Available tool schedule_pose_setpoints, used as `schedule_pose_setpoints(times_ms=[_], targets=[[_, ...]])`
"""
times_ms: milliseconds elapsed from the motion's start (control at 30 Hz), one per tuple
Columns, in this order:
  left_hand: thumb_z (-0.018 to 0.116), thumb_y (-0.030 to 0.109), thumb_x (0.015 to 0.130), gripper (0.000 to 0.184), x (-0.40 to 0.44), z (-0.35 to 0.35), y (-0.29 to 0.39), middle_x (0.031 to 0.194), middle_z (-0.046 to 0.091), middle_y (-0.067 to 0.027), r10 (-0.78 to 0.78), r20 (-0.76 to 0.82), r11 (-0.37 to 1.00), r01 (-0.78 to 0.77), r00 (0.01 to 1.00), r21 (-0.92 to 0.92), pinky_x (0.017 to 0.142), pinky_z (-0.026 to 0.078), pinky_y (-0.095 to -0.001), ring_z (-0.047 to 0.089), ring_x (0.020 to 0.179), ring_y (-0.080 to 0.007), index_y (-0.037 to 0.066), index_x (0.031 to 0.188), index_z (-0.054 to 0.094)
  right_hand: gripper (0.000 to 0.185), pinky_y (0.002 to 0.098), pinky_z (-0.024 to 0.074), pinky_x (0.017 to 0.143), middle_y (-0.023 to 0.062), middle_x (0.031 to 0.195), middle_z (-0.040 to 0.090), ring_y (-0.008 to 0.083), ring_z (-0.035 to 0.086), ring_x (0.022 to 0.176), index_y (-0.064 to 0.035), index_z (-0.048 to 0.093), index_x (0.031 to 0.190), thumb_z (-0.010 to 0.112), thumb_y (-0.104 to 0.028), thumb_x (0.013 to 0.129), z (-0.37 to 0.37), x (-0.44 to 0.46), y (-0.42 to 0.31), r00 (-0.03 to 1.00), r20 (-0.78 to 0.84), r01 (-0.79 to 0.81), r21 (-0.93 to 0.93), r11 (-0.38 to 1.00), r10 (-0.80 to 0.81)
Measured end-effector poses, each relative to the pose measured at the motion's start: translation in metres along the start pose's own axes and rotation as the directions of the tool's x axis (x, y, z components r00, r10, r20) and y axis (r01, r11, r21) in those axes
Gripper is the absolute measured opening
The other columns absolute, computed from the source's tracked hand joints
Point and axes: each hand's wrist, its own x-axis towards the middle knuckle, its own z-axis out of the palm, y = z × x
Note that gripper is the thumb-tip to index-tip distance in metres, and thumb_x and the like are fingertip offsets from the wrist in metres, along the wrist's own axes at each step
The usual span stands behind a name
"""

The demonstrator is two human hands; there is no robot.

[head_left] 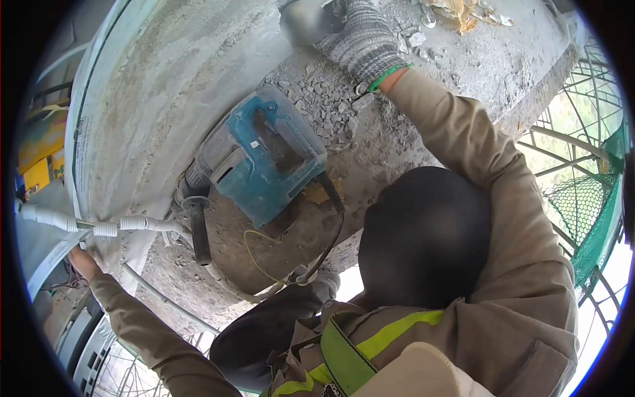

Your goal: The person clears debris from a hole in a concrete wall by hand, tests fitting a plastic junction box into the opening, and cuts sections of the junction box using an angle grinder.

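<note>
My right hand (367, 46), in a grey knitted glove with a green cuff, is at the top beside the wall. Its fingers curl at a blurred, pale rounded thing (307, 21) that I cannot make out. Below it a dusty teal rotary hammer (264, 212) lies on the concrete ledge, its front end toward the wall and its black side handle (198, 231) pointing down. Neither hand touches the hammer. My left hand (84, 263), bare, reaches to the wall's edge at the far left, below a white corrugated hose (132, 223); its fingers are mostly hidden.
Broken concrete chips (324, 106) cover the ledge, and torn brown paper (469, 13) lies at the top. A black cord (329, 241) trails from the hammer. Green netting (582, 205) and scaffold bars border the right. My dark-clad knee (426, 238) is close to the hammer.
</note>
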Motion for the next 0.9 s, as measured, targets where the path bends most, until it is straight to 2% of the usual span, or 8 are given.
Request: schedule_pose_setpoints(times_ms=[267,400,433,467,567,700,800,900], targets=[[0.048,0.025,0.104,0.045,0.004,-0.004,-0.003,0.132,0.064,-0.0194,-0.055,0.051,0.998,0.056,0.997,-0.021,0.109,0.039,-0.0364,0.056,0.122,-0.0289,-0.009,0.131,0.060,0.025,0.0463,0.0539,0.075,0.0059,0.087,0.068,0.0233,0.066,0.083,-0.0140,0.065,0.101,0.053,-0.036,0.102,-0.009,0.018,0.005,0.999,0.044,-0.013,0.137,0.990,0.007],[0.048,0.027,0.105,0.047,-0.001,-0.001,0.009,0.135,0.063,-0.0197,-0.038,0.036,0.999,0.038,0.999,-0.009,0.110,0.038,-0.0363,0.055,0.125,-0.0291,-0.008,0.134,0.059,0.024,0.0468,0.0527,0.073,0.0044,0.083,0.066,0.0245,0.064,0.080,-0.0155,0.064,0.097,0.052,-0.036,0.103,-0.039,0.036,0.009,0.946,0.324,-0.005,0.039,0.999,-0.008],[0.048,0.027,0.105,0.047,-0.001,-0.001,0.009,0.135,0.063,-0.0197,-0.040,0.033,0.999,0.040,0.999,-0.010,0.110,0.038,-0.0363,0.055,0.125,-0.0291,-0.008,0.134,0.059,0.024,0.0461,0.0523,0.072,0.0039,0.082,0.066,0.0244,0.062,0.078,-0.0155,0.063,0.095,0.052,-0.036,0.103,0.000,0.015,0.002,0.988,0.154,-0.032,0.067,0.997,0.022],[0.047,0.027,0.105,0.047,-0.002,-0.002,0.008,0.135,0.062,-0.0196,-0.028,0.040,1.000,0.029,0.999,-0.008,0.110,0.037,-0.0362,0.055,0.125,-0.0292,-0.008,0.134,0.058,0.023,0.0461,0.0524,0.073,0.0045,0.083,0.066,0.0249,0.062,0.079,-0.0150,0.062,0.097,0.052,-0.035,0.102,0.007,0.011,0.004,0.997,0.081,-0.014,0.076,0.997,0.008],[0.047,0.028,0.105,0.048,-0.003,0.001,0.010,0.136,0.062,-0.0194,-0.006,0.058,1.000,0.006,0.998,-0.009,0.111,0.036,-0.0359,0.054,0.126,-0.0295,-0.008,0.135,0.058,0.022,0.0462,0.0526,0.075,0.0066,0.087,0.066,0.0266,0.063,0.082,-0.0136,0.062,0.101,0.053,-0.034,0.101,0.009,0.009,0.007,0.998,0.049,0.038,0.064,0.997,-0.042],[0.047,0.029,0.106,0.048,-0.008,0.005,0.027,0.137,0.061,-0.0194,-0.070,0.055,0.995,0.073,0.996,-0.063,0.112,0.035,-0.0353,0.053,0.128,-0.0296,-0.007,0.136,0.058,0.023,0.0463,0.0529,0.077,0.0093,0.091,0.066,0.0287,0.064,0.085,-0.0117,0.061,0.106,0.054,-0.033,0.100,0.010,0.008,0.008,0.995,0.040,0.094,0.023,0.995,-0.095],[0.049,0.025,0.105,0.045,-0.012,0.007,0.036,0.135,0.062,-0.0165,-0.075,0.052,0.993,0.079,0.996,-0.089,0.112,0.035,-0.0359,0.054,0.126,-0.0265,-0.007,0.134,0.060,0.025,0.0464,0.0532,0.079,0.0114,0.094,0.067,0.0304,0.064,0.088,-0.0103,0.060,0.110,0.055,-0.032,0.099,0.012,0.005,0.008,0.988,0.032,0.151,-0.060,0.987,-0.150],[0.047,0.029,0.106,0.048,-0.010,0.004,0.032,0.137,0.061,-0.0179,-0.024,0.070,0.999,0.026,0.997,-0.029,0.112,0.035,-0.0352,0.053,0.127,-0.0276,-0.007,0.136,0.058,0.027,0.0464,0.0534,0.081,0.0134,0.098,0.067,0.0320,0.065,0.091,-0.0088,0.060,0.114,0.056,-0.030,0.098,0.010,0.001,0.008,0.974,0.025,0.227,-0.178,0.957,-0.227]])
